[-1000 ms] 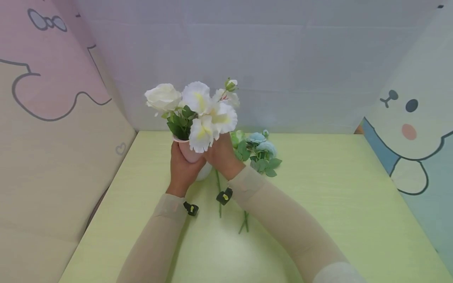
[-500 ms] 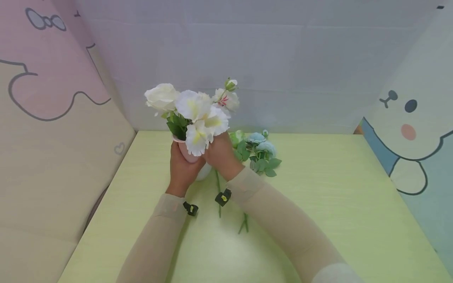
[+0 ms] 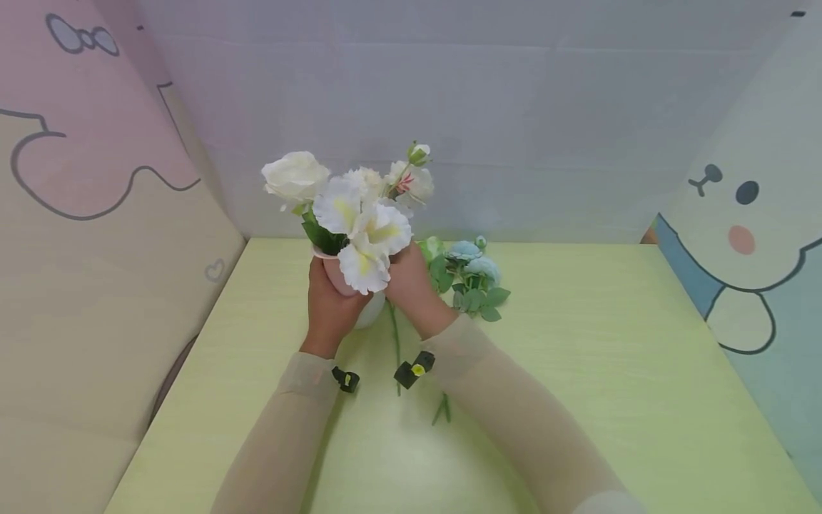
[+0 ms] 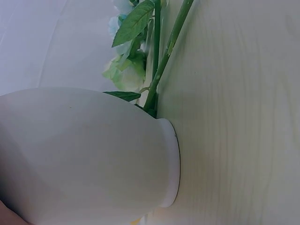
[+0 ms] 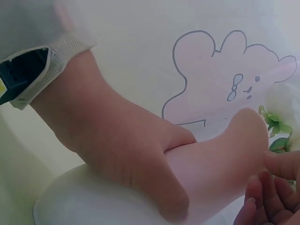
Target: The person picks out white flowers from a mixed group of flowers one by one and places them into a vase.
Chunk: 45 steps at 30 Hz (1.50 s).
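Observation:
My left hand [image 3: 335,310] grips the neck of a vase [image 3: 340,277], pink above and white below. In the left wrist view the white body of the vase [image 4: 89,154] shows with its foot at the tabletop. A white rose [image 3: 295,176] and other white flowers [image 3: 411,182] rise from its mouth. A white iris [image 3: 366,235] with yellow throats leans over the front of the rim. My right hand [image 3: 416,289] is at the rim behind the iris, fingers curled towards the thumb in the right wrist view; the iris stem is hidden there.
Right of the vase, blue flowers [image 3: 481,268] and a pale green flower [image 3: 432,248] lie on the light wood table [image 3: 578,371]. Their green stems [image 3: 396,350] point towards the front edge. Printed cloth walls [image 3: 449,93] enclose the back and sides.
The iris has shifted left and slightly down over the vase's mouth, uncovering more of the flowers behind. My right wrist has moved slightly right and down. The left hand stays on the vase.

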Each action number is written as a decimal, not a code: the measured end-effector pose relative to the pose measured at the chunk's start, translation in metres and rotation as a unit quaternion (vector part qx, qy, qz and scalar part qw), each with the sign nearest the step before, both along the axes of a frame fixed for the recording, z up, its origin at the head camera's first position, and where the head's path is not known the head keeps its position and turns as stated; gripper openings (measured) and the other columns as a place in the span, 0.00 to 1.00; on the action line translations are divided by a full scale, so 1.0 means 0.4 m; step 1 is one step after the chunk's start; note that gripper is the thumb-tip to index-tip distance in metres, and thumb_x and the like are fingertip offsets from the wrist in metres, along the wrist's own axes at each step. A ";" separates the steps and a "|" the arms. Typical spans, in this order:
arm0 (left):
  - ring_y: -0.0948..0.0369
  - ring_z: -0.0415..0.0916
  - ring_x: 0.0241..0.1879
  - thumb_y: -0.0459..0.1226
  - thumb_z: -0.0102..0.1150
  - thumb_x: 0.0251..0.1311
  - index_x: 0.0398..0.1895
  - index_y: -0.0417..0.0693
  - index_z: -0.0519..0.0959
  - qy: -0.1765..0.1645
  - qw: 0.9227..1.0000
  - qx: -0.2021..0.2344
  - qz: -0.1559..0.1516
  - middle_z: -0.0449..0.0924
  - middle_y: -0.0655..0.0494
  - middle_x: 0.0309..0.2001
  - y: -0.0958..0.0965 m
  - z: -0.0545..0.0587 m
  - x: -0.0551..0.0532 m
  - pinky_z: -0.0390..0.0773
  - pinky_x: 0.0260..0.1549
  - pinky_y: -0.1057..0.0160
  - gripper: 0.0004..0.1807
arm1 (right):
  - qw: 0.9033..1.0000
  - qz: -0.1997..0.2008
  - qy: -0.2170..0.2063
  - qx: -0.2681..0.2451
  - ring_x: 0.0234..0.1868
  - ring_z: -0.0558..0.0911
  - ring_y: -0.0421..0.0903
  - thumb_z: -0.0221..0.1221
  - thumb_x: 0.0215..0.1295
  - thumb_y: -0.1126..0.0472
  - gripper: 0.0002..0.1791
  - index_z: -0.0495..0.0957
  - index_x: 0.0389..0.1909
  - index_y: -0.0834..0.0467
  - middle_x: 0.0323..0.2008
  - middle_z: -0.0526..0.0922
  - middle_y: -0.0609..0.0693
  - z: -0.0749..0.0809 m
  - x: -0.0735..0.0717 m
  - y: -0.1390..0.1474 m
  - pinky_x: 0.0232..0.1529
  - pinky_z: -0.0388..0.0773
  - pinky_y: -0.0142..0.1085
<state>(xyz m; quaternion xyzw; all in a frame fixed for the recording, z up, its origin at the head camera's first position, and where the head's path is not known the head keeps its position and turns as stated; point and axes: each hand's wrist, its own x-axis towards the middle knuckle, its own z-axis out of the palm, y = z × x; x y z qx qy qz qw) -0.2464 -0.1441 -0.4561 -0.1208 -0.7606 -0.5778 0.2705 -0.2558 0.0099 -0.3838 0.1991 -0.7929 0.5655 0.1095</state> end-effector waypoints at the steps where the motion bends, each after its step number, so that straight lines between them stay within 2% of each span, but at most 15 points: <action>1: 0.59 0.71 0.62 0.36 0.79 0.48 0.74 0.49 0.63 0.003 1.000 -0.002 -0.001 0.70 0.56 0.66 -0.003 -0.011 -0.009 0.67 0.65 0.50 0.49 | 0.999 0.010 -0.039 -0.035 0.47 0.81 0.52 0.57 0.73 0.64 0.15 0.77 0.56 0.66 0.48 0.82 0.60 -0.002 0.004 0.003 0.47 0.79 0.43; 3: 0.59 0.71 0.63 0.39 0.79 0.48 0.74 0.50 0.63 0.006 1.000 -0.014 0.004 0.70 0.57 0.66 -0.010 -0.034 -0.026 0.67 0.66 0.52 0.49 | 0.989 0.026 -0.100 -0.103 0.52 0.81 0.51 0.58 0.72 0.64 0.21 0.74 0.63 0.64 0.55 0.81 0.58 -0.006 0.013 0.010 0.50 0.78 0.42; 5: 0.59 0.71 0.63 0.40 0.79 0.48 0.74 0.51 0.62 0.005 1.000 -0.025 0.010 0.69 0.57 0.66 -0.018 -0.057 -0.043 0.67 0.65 0.52 0.49 | 0.983 0.038 -0.118 -0.132 0.56 0.80 0.51 0.59 0.71 0.65 0.24 0.71 0.66 0.63 0.59 0.80 0.58 -0.009 0.022 0.017 0.53 0.78 0.42; 9: 0.57 0.71 0.63 0.37 0.78 0.49 0.74 0.47 0.61 -0.006 1.000 -0.028 0.012 0.69 0.54 0.66 -0.019 -0.062 -0.046 0.68 0.65 0.51 0.49 | 0.982 0.032 -0.134 -0.130 0.57 0.81 0.51 0.60 0.72 0.64 0.24 0.72 0.67 0.60 0.59 0.81 0.57 -0.008 0.038 0.036 0.54 0.79 0.44; 12: 0.55 0.71 0.63 0.33 0.78 0.49 0.74 0.45 0.61 -0.004 1.000 -0.016 0.004 0.70 0.51 0.66 -0.020 -0.062 -0.050 0.68 0.65 0.50 0.49 | 0.982 0.028 -0.140 -0.124 0.54 0.82 0.50 0.62 0.71 0.62 0.22 0.75 0.63 0.58 0.54 0.83 0.55 -0.012 0.048 0.049 0.53 0.80 0.45; 16: 0.56 0.71 0.63 0.32 0.77 0.51 0.73 0.40 0.59 -0.010 1.000 -0.017 0.013 0.69 0.48 0.66 -0.018 -0.044 -0.033 0.68 0.65 0.49 0.48 | 0.982 0.026 -0.145 -0.117 0.47 0.83 0.49 0.66 0.70 0.60 0.18 0.76 0.57 0.59 0.46 0.84 0.54 -0.022 0.059 0.062 0.50 0.80 0.42; 19: 0.58 0.72 0.62 0.33 0.76 0.53 0.72 0.39 0.60 -0.015 1.000 -0.013 0.015 0.70 0.49 0.66 -0.013 -0.016 -0.011 0.69 0.64 0.51 0.46 | 0.983 0.027 -0.138 -0.118 0.45 0.83 0.49 0.66 0.69 0.61 0.17 0.76 0.55 0.61 0.44 0.84 0.54 -0.031 0.066 0.072 0.49 0.80 0.41; 22: 0.58 0.73 0.61 0.33 0.76 0.53 0.71 0.41 0.62 -0.013 1.000 -0.002 0.003 0.72 0.50 0.64 -0.009 0.008 0.003 0.69 0.64 0.53 0.44 | 0.985 0.027 -0.121 -0.121 0.45 0.83 0.50 0.66 0.69 0.63 0.16 0.76 0.54 0.62 0.44 0.83 0.55 -0.039 0.073 0.085 0.49 0.79 0.40; 25: 0.59 0.73 0.60 0.33 0.76 0.52 0.70 0.44 0.63 -0.011 1.000 0.000 0.000 0.74 0.54 0.62 -0.008 0.014 0.003 0.69 0.64 0.54 0.43 | 0.987 0.027 -0.107 -0.120 0.46 0.82 0.49 0.66 0.69 0.63 0.16 0.77 0.54 0.63 0.44 0.83 0.55 -0.047 0.081 0.101 0.51 0.79 0.40; 29: 0.60 0.74 0.59 0.34 0.76 0.52 0.70 0.45 0.64 -0.011 1.000 -0.004 -0.001 0.74 0.56 0.61 -0.010 0.010 -0.004 0.70 0.64 0.54 0.42 | 0.988 0.031 -0.099 -0.110 0.47 0.82 0.49 0.66 0.70 0.61 0.18 0.76 0.56 0.62 0.45 0.83 0.54 -0.051 0.098 0.126 0.54 0.78 0.41; 36: 0.59 0.73 0.61 0.36 0.78 0.51 0.72 0.49 0.62 -0.012 1.000 -0.017 0.007 0.73 0.58 0.63 -0.037 -0.057 -0.052 0.69 0.64 0.51 0.47 | 0.994 0.033 -0.073 -0.071 0.49 0.81 0.48 0.66 0.71 0.59 0.18 0.75 0.57 0.61 0.46 0.82 0.55 -0.062 0.126 0.183 0.53 0.77 0.47; 42: 0.60 0.72 0.62 0.42 0.78 0.52 0.74 0.51 0.60 -0.040 0.998 -0.049 0.019 0.70 0.59 0.65 -0.054 -0.057 -0.042 0.70 0.64 0.50 0.48 | 0.998 0.002 -0.055 -0.014 0.49 0.80 0.47 0.66 0.71 0.56 0.20 0.75 0.59 0.59 0.49 0.82 0.55 -0.078 0.149 0.247 0.51 0.78 0.45; 45: 0.59 0.72 0.63 0.44 0.79 0.51 0.74 0.51 0.60 -0.054 0.996 -0.071 0.011 0.70 0.59 0.65 -0.063 -0.052 -0.032 0.70 0.63 0.49 0.49 | 0.999 -0.020 -0.032 0.005 0.48 0.80 0.47 0.66 0.71 0.57 0.20 0.76 0.58 0.60 0.48 0.82 0.53 -0.089 0.157 0.280 0.51 0.78 0.47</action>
